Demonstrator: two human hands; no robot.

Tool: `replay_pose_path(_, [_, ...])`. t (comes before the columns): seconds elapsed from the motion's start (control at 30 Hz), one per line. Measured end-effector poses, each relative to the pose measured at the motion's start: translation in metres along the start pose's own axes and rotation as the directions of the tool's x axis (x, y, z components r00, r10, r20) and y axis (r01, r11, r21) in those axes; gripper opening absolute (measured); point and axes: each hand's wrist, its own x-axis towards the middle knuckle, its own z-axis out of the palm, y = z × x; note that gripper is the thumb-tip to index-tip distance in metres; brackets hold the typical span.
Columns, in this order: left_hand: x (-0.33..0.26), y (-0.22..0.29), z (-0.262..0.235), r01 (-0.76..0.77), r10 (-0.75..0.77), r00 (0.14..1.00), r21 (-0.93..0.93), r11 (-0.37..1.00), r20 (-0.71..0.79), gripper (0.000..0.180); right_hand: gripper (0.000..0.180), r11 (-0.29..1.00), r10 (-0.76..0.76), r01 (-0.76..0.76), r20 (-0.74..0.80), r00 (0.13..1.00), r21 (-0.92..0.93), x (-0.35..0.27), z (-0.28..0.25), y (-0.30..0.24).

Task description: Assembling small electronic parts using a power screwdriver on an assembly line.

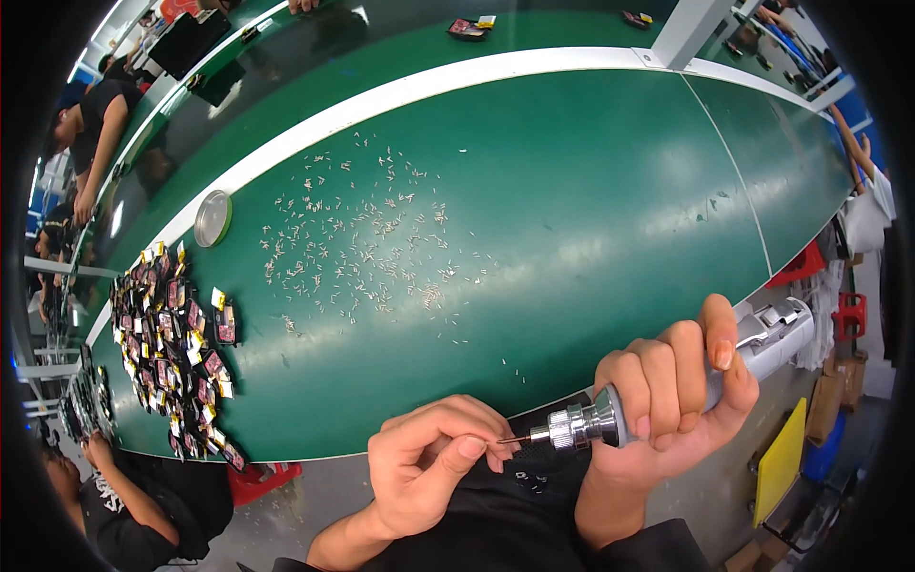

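Note:
My right hand (pixel 667 396) grips a silver electric screwdriver (pixel 774 334), its chrome nose and thin bit pointing left. My left hand (pixel 434 462) is pinched at the bit's tip, fingers closed around something too small to see, probably a screw. Both hands hover just below the near edge of the green table (pixel 591 191). Many tiny silver screws (pixel 362 248) lie scattered over the table's middle.
A heap of small black-and-red parts with yellow tags (pixel 176 353) lies at the table's left end, and a round metal lid (pixel 213 217) beyond it. Other people work at the left, bottom left and right. A yellow board (pixel 782 462) stands at the lower right.

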Motion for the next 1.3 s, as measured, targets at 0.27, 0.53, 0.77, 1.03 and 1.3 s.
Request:
replay_pose_path(0.27, [0.001,0.000,-0.001,0.010,-0.010,1.000,0.014,1.000,0.024,0.019,0.010,1.000,0.001,-0.001,0.028,1.000,-0.023,-0.003,-0.002,0.003])
replay_pose_path(0.53, [0.006,-0.002,0.006,-0.216,0.208,0.975,0.555,0.803,0.079,0.004,0.010,0.992,-0.013,0.022,0.080,0.997,-0.124,-0.004,-0.008,-0.002])
replay_pose_path(0.77, [0.019,-0.005,0.009,-0.125,0.092,0.991,0.476,0.871,0.092,0.004,0.010,0.998,-0.018,0.018,0.000,1.000,-0.066,0.004,-0.019,-0.006])
replay_pose_path(1.03, [0.090,0.079,-0.054,-0.090,0.175,0.983,0.968,0.233,0.049,0.020,0.011,0.996,-0.061,0.056,-0.065,0.996,-0.066,0.021,-0.039,-0.002])
replay_pose_path(1.3, [0.268,0.054,-0.103,-0.070,0.313,0.948,0.998,-0.002,0.067,0.034,0.009,0.999,-0.028,0.022,-0.156,0.987,-0.043,0.019,-0.051,0.004])
